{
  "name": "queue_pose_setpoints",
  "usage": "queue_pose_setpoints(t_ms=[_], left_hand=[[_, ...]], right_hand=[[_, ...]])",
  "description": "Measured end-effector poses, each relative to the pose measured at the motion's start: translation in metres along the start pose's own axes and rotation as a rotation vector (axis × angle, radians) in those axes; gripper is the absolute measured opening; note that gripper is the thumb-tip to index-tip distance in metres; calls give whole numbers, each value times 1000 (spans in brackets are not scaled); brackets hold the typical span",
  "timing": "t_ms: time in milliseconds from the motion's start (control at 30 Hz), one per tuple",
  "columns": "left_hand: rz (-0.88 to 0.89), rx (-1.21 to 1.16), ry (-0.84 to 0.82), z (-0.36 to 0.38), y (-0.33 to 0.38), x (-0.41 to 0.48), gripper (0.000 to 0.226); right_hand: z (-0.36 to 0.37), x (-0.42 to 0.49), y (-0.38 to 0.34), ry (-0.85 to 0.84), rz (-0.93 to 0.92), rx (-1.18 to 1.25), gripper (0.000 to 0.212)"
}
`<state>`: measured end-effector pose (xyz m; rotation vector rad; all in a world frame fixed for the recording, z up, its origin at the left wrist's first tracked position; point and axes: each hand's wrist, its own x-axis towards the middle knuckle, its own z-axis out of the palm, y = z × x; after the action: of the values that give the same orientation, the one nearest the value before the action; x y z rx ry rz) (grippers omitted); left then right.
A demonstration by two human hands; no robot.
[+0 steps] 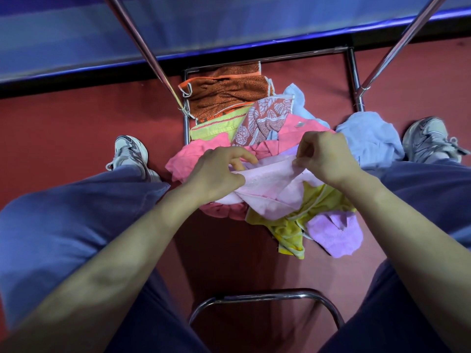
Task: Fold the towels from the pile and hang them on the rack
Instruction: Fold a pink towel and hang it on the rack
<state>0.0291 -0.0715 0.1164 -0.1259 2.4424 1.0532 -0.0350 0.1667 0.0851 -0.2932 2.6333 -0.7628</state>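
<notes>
A pale pink towel (pixel 272 184) lies on top of a pile of towels on the red floor between my feet. My left hand (pixel 216 171) grips its left edge, and my right hand (pixel 323 156) pinches its upper right edge. Under it lie a bright pink towel (pixel 193 154), a yellow towel (pixel 290 225), a lilac towel (pixel 336 233) and a light blue towel (pixel 369 138). A brown-orange towel (pixel 226 95) and a leaf-patterned towel (pixel 262 118) sit by the metal rack (pixel 353 72) beyond the pile.
Two slanted metal poles (pixel 142 44) rise from the rack's base toward me. A chrome stool frame (pixel 265 299) curves below between my knees. My shoes (pixel 132 154) flank the pile. A blue surface (pixel 229 21) runs across the top.
</notes>
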Motion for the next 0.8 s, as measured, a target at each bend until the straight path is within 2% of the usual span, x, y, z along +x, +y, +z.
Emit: queue_pose_setpoints(t_ms=[100, 333, 500, 633, 800], left_hand=[[5, 29, -11, -1, 0, 0, 56], [186, 128, -192, 4, 3, -5, 51], [73, 147, -189, 5, -4, -2, 55], [-10, 112, -139, 4, -1, -2, 64], [-76, 19, -129, 10, 1, 0, 75]], right_hand=[[3, 1, 3, -10, -24, -10, 21], [8, 4, 9, 15, -66, -73, 5], [8, 3, 3, -17, -65, -10, 1], [6, 1, -4, -33, -38, 79, 11], [13, -11, -25, -94, -124, 180, 17]])
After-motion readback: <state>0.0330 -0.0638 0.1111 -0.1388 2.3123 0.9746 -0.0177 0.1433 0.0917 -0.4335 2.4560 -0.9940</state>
